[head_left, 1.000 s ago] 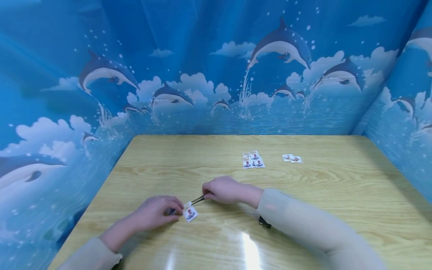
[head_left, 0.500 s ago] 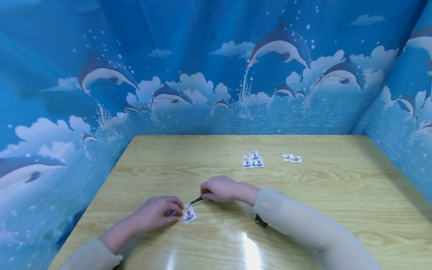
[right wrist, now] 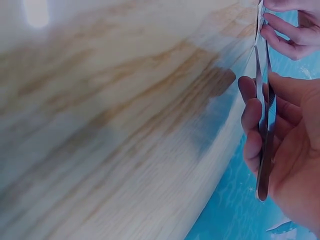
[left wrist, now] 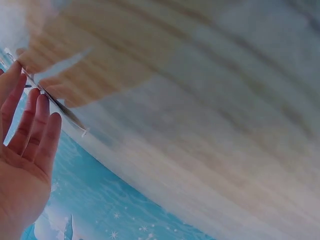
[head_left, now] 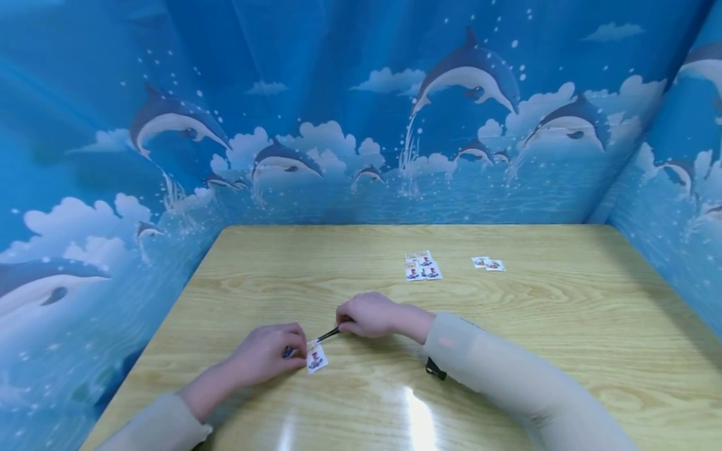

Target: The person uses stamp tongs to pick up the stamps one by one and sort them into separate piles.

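A small printed card (head_left: 316,359) lies on the wooden table between the hands. Its left edge is at the fingertips of my left hand (head_left: 271,352); in the left wrist view that hand (left wrist: 30,150) has thumb and fingertips at the card's edge, fingers bent only slightly. My right hand (head_left: 375,316) pinches dark metal tweezers (head_left: 329,334), whose tips meet the card's upper edge. From the right wrist view the tweezers (right wrist: 264,135) run along the fingers of the right hand (right wrist: 295,145), tips close together at the card. A dark object shows within the left hand's fingers, too hidden to identify.
Farther back on the table (head_left: 271,269) lies a block of several printed cards (head_left: 423,267). To its right are two small overlapping cards (head_left: 495,265). A dolphin-print curtain (head_left: 338,113) stands behind and at both sides.
The tweezers and right hand have shifted slightly left, with the tips now at the card's top edge. The card has turned a little, and the left hand has edged right against it.
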`<state>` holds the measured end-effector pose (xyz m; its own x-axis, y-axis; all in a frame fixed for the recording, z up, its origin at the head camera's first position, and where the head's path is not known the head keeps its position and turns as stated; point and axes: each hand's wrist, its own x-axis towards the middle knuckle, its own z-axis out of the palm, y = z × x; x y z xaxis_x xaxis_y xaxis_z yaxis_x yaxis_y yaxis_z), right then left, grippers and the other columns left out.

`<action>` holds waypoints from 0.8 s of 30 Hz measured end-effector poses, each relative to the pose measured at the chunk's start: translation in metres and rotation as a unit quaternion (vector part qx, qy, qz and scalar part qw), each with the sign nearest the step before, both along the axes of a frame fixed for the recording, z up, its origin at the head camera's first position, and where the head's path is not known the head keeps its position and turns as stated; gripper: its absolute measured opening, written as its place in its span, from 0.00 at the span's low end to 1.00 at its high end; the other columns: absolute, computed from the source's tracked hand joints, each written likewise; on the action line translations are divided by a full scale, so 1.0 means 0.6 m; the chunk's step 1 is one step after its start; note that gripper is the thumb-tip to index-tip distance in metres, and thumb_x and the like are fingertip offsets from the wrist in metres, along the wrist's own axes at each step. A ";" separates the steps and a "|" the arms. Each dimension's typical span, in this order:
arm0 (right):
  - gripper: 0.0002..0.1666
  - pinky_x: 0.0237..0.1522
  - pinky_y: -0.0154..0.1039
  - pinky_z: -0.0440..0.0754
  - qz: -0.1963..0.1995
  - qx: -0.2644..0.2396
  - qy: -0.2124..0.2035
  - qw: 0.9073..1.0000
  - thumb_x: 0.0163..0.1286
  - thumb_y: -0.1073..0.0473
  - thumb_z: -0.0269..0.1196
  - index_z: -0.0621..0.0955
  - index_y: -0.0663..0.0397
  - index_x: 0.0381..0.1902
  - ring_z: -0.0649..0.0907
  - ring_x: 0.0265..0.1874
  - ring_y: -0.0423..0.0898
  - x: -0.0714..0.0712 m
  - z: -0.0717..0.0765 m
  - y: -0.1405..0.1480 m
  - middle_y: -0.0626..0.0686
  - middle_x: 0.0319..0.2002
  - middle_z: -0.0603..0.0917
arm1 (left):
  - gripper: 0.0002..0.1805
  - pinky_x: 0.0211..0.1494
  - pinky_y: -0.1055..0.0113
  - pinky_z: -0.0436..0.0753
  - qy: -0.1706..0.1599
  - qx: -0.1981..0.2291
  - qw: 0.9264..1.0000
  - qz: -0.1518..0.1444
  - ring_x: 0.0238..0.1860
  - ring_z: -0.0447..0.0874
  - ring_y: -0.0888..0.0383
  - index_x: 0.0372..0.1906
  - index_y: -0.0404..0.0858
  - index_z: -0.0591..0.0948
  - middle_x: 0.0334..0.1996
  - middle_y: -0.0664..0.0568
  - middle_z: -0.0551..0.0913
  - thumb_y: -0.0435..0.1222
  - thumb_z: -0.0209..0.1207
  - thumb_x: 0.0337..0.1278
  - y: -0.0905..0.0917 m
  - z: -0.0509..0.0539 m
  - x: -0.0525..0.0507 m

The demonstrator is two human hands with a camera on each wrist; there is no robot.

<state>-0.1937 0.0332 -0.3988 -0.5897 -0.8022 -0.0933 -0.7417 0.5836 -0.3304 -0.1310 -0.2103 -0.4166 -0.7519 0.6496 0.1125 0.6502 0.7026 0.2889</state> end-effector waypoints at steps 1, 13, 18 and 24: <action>0.05 0.41 0.33 0.78 0.002 0.000 -0.002 1.000 0.71 0.53 0.60 0.82 0.45 0.39 0.78 0.31 0.35 0.000 -0.001 -0.001 0.40 0.31 0.81 | 0.06 0.37 0.68 0.78 -0.002 0.000 1.000 0.003 0.33 0.76 0.70 0.27 0.54 0.83 0.34 0.68 0.78 0.42 0.71 0.47 0.000 0.000 0.001; 0.06 0.41 0.34 0.78 -0.005 -0.002 -0.010 1.000 0.71 0.53 0.60 0.82 0.46 0.40 0.79 0.31 0.36 -0.002 0.002 -0.004 0.40 0.31 0.82 | 0.07 0.35 0.69 0.76 -0.006 -0.003 1.000 0.029 0.30 0.75 0.69 0.28 0.50 0.83 0.32 0.66 0.78 0.43 0.71 0.46 0.004 0.002 0.002; 0.07 0.40 0.34 0.77 0.003 0.005 -0.009 1.000 0.71 0.53 0.60 0.83 0.46 0.41 0.78 0.30 0.36 -0.007 0.005 -0.005 0.41 0.31 0.82 | 0.10 0.33 0.70 0.74 -0.024 0.002 0.998 0.060 0.28 0.72 0.69 0.26 0.51 0.80 0.29 0.68 0.74 0.43 0.73 0.44 0.006 0.003 0.003; 0.06 0.37 0.33 0.75 0.010 0.005 -0.020 1.000 0.71 0.52 0.61 0.84 0.44 0.41 0.77 0.29 0.35 -0.010 0.007 -0.007 0.39 0.29 0.80 | 0.12 0.34 0.68 0.74 -0.042 0.006 0.996 0.082 0.28 0.72 0.69 0.24 0.53 0.78 0.27 0.68 0.74 0.42 0.74 0.41 0.009 0.006 0.002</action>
